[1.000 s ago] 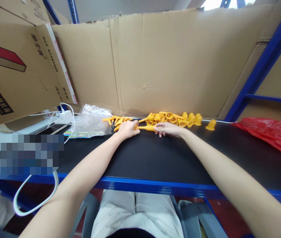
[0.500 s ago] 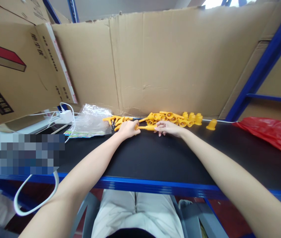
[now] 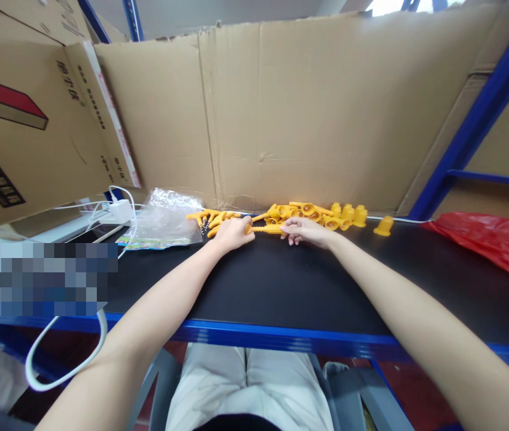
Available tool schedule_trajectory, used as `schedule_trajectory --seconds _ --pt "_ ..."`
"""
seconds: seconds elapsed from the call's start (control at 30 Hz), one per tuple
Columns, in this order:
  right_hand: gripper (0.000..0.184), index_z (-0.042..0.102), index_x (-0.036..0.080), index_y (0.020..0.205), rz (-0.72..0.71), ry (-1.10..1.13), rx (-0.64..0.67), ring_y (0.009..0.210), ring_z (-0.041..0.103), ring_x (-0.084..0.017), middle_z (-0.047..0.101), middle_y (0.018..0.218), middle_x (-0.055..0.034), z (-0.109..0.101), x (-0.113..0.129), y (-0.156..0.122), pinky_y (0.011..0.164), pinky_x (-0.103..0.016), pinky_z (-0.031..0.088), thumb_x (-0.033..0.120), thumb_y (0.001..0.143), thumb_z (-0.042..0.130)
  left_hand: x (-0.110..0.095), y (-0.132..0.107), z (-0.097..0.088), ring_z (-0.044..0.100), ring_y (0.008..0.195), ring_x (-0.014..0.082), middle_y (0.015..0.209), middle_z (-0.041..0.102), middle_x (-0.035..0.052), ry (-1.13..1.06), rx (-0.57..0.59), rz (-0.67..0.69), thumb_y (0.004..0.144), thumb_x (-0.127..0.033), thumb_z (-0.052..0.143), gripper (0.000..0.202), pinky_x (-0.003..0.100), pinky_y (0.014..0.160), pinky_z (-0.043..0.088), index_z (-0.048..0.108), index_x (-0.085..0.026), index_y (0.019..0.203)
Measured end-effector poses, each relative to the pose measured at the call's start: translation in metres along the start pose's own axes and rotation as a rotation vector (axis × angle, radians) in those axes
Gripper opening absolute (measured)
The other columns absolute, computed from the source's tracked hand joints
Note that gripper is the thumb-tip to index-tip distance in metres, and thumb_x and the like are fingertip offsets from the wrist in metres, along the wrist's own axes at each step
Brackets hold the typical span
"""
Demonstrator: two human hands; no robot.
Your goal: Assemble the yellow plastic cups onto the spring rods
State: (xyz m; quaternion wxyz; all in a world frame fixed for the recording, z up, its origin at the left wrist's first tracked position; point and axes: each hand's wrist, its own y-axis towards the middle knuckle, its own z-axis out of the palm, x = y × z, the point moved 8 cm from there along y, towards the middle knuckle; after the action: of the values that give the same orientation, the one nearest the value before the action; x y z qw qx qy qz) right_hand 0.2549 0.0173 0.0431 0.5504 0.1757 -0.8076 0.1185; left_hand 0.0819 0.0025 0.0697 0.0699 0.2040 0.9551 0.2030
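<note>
Black tabletop [image 3: 276, 287] | cardboard wall [image 3: 321, 120] behind (creased) | left fingers [image 3: 248, 237] and right fingers [image 3: 288, 227] pinching a yellow piece [image 3: 267, 228]

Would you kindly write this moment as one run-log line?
left hand: gripping yellow piece; right hand: touching its other end; behind: yellow pile

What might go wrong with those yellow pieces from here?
The long yellow piece spanning the left grip and right grip might slip if either loosens. The right grip sits close to the heaped yellow pieces, so a knock might scatter them. The lone bell-shaped piece, standing apart, could perhaps be bumped too.
</note>
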Motion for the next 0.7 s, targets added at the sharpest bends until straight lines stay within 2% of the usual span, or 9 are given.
schedule_trajectory --seconds 0.1,0.17,0.27,0.4,0.5,0.57,0.63,0.7 --pt "0.024 0.051 0.017 0.084 -0.050 0.074 -0.041 0.056 0.054 -0.008 0.063 0.078 -0.0046 -0.007 0.005 0.001 0.051 -0.022 0.043 0.035 0.075 0.064 -0.003 -0.002 -0.007 0.060 0.086 0.0213 0.096 0.064 0.0046 -0.045 -0.053 0.017 0.080 -0.038 0.045 0.037 0.031 0.073 0.042 0.047 -0.023 0.114" --pt "0.025 0.051 0.018 0.082 -0.094 0.120 -0.104 0.056 0.053 -0.009 0.062 0.075 -0.0036 -0.017 0.010 0.001 0.054 -0.023 0.044 0.037 0.074 0.064 -0.005 -0.002 -0.012 0.060 0.090 0.0217 0.103 0.062 0.0062 -0.089 -0.091 0.027 0.083 -0.044 0.042 0.048 0.032 0.076 0.042 0.036 -0.022 0.125" --pt "0.025 0.049 0.020 0.081 -0.129 0.213 -0.277 0.056 0.052 -0.010 0.060 0.073 -0.0028 -0.043 0.014 -0.002 0.057 -0.025 0.045 0.038 0.073 0.064 -0.005 -0.002 -0.014 0.058 0.095 0.0220 0.109 0.060 0.0080 -0.128 -0.105 0.036 0.086 -0.046 0.036 0.056 0.033 0.078 0.043 0.023 -0.020 0.134" --pt "0.031 0.043 0.023 0.085 -0.251 0.272 -0.585 0.063 0.057 -0.012 0.061 0.080 -0.0030 -0.090 0.017 -0.010 0.061 -0.027 0.046 0.044 0.072 0.062 -0.002 -0.001 -0.008 0.059 0.092 0.0219 0.104 0.061 0.0066 -0.101 -0.052 0.020 0.087 -0.042 0.035 0.050 0.033 0.076 0.044 0.028 -0.021 0.132" --pt "0.042 0.038 0.025 0.096 -0.340 0.131 -0.879 0.070 0.060 -0.015 0.060 0.087 -0.0039 -0.124 0.014 -0.023 0.061 -0.028 0.046 0.051 0.071 0.059 -0.002 -0.002 -0.005 0.060 0.090 0.0215 0.103 0.062 0.0057 -0.075 -0.037 0.010 0.086 -0.038 0.038 0.047 0.033 0.076 0.044 0.031 -0.022 0.129" --pt "0.048 0.035 0.023 0.104 -0.344 -0.002 -1.016 0.074 0.060 -0.017 0.059 0.091 -0.0062 -0.136 0.008 -0.031 0.063 -0.030 0.046 0.050 0.070 0.058 -0.002 -0.002 -0.004 0.060 0.090 0.0209 0.104 0.062 0.0054 -0.071 -0.036 0.010 0.085 -0.036 0.039 0.046 0.032 0.076 0.044 0.032 -0.022 0.129" --pt "0.050 0.035 0.021 0.108 -0.311 -0.163 -1.095 0.077 0.060 -0.019 0.058 0.095 -0.0093 -0.140 0.002 -0.036 0.067 -0.033 0.045 0.046 0.071 0.057 -0.003 -0.002 -0.004 0.060 0.091 0.0208 0.104 0.062 0.0057 -0.069 -0.041 0.016 0.085 -0.035 0.039 0.046 0.032 0.076 0.044 0.032 -0.021 0.129" --pt "0.047 0.037 0.020 0.110 -0.255 -0.357 -1.110 0.080 0.058 -0.021 0.058 0.100 -0.0113 -0.136 -0.001 -0.038 0.072 -0.036 0.042 0.042 0.073 0.055 -0.004 -0.002 -0.004 0.060 0.090 0.0210 0.104 0.062 0.0059 -0.066 -0.044 0.025 0.085 -0.035 0.039 0.047 0.033 0.076 0.045 0.032 -0.021 0.129"
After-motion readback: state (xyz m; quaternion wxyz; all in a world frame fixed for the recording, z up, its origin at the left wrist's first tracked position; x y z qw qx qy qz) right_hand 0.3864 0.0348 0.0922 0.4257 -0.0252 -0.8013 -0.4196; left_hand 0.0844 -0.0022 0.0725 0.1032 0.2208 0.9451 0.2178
